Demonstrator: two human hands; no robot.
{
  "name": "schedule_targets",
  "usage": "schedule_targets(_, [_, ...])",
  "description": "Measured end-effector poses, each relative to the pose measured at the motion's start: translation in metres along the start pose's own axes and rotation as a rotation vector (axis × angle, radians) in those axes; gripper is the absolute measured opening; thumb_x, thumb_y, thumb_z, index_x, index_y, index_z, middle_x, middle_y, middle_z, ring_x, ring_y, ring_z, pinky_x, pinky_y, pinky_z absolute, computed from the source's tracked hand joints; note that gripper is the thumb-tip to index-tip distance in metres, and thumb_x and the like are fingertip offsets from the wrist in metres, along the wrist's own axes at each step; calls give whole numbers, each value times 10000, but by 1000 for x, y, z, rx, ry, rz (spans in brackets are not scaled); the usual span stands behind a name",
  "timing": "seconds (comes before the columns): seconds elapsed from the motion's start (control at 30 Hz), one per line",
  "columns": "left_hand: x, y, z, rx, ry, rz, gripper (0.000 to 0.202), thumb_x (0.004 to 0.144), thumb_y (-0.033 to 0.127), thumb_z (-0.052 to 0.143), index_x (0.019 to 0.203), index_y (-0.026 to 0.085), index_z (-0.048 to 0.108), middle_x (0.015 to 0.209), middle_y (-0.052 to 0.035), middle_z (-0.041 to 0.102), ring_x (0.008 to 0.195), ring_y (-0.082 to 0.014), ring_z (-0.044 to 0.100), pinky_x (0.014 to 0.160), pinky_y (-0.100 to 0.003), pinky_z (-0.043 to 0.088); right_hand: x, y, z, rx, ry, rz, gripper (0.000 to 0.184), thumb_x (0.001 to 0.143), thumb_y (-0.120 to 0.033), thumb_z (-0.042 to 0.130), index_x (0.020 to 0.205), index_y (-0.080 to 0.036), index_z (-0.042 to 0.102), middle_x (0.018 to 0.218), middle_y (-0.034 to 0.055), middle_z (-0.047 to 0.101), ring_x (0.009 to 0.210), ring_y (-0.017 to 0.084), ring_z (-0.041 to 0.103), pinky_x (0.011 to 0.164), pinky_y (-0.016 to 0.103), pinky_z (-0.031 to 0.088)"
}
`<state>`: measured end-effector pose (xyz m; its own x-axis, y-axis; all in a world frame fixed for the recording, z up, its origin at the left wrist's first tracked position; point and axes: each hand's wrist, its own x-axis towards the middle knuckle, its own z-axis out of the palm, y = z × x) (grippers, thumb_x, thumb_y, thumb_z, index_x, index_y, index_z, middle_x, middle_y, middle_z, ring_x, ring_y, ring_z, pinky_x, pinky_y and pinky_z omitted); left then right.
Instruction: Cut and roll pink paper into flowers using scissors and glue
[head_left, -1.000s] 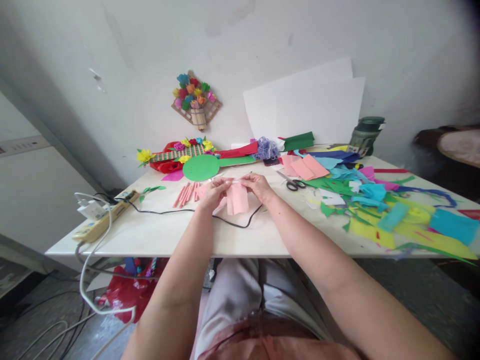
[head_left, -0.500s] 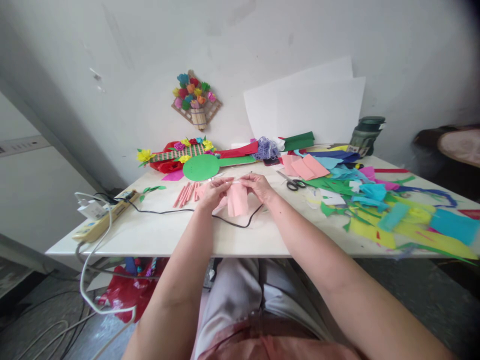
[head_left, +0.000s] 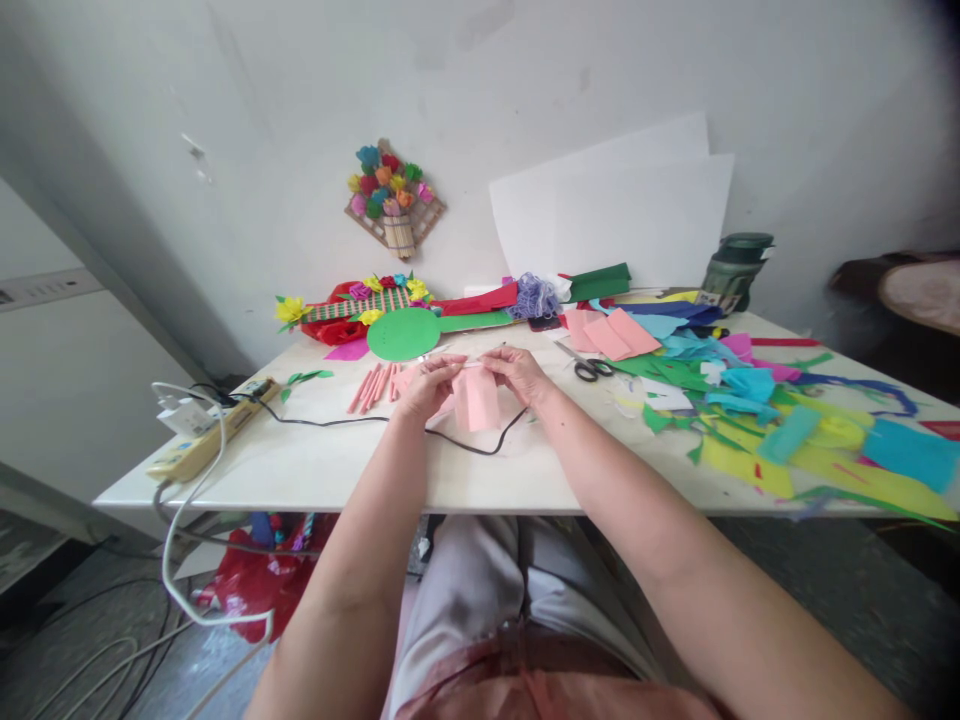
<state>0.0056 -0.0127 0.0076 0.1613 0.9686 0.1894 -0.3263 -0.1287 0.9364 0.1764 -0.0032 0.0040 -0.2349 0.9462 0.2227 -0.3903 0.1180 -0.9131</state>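
A strip of pink crepe paper [head_left: 478,402] hangs between my two hands above the table. My left hand [head_left: 430,386] pinches its upper left edge, and my right hand [head_left: 519,374] pinches the upper right. Along that top edge runs a thin pale line, perhaps a stick or a fold; I cannot tell which. Several rolled pink paper sticks [head_left: 371,388] lie just left of my left hand. More pink paper shows partly behind the left fingers. Scissors with black handles [head_left: 594,369] rest to the right of my right hand.
A green paper disc [head_left: 405,335] lies beyond my hands. A black cable [head_left: 480,452] crosses the table from a power strip [head_left: 191,455] at the left. Folded pink sheets [head_left: 621,334] and coloured paper scraps [head_left: 750,455] cover the right side. A dark green bottle [head_left: 739,272] stands at the back.
The hanging pink paper has turned slightly and its lower edge sits a little differently. Both hands keep their hold in nearly the same place.
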Motion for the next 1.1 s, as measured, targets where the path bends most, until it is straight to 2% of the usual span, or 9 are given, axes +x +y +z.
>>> schedule_targets(0.13, [0,1,0,-14,-1,14,176,549,186,719,720,154,690,595,11,619,547,-90,548,572,-227,413,1,2,0,-9,1,-10,266,504,-332,773,677,-162,664,581,-13,619,507,108,523,490,246,426])
schedule_targets(0.3, [3,-2,-1,-81,43,29,164,581,276,708,655,131,688,488,25,546,450,-62,467,488,-213,361,3,4,-1,-30,-5,-27,267,516,-331,767,686,-151,666,569,-12,614,486,102,521,462,237,424])
schedule_targets(0.43, [3,-3,0,-79,47,55,207,521,275,787,623,134,676,577,-2,624,555,-94,561,563,-213,427,2,3,1,-33,-10,-23,269,505,-320,772,678,-143,667,568,-9,622,503,107,538,477,237,441])
schedule_targets(0.53, [2,-1,1,-47,4,32,236,483,244,818,641,137,679,609,-9,650,567,-93,575,557,-201,433,2,2,1,-25,-3,-15,267,492,-309,777,673,-144,670,577,-9,630,517,108,545,495,239,449])
schedule_targets(0.7, [1,1,1,-17,-39,2,242,506,253,811,687,138,699,574,-5,636,500,-78,535,483,-193,399,3,2,-1,-23,9,-8,258,482,-292,782,667,-147,675,574,-15,628,518,102,536,501,231,437])
schedule_targets(0.9, [0,2,1,16,-52,6,318,524,234,794,818,136,721,604,-13,649,520,-82,549,501,-196,405,3,2,-2,-38,-1,-10,264,493,-292,780,686,-146,676,577,-13,630,521,104,544,513,237,439])
schedule_targets(1.1, [2,-1,-3,132,-88,29,322,585,271,774,868,127,722,595,-8,631,502,-67,519,504,-196,400,3,0,-4,-47,26,1,258,484,-238,762,709,-144,677,586,-11,641,512,102,546,501,233,441])
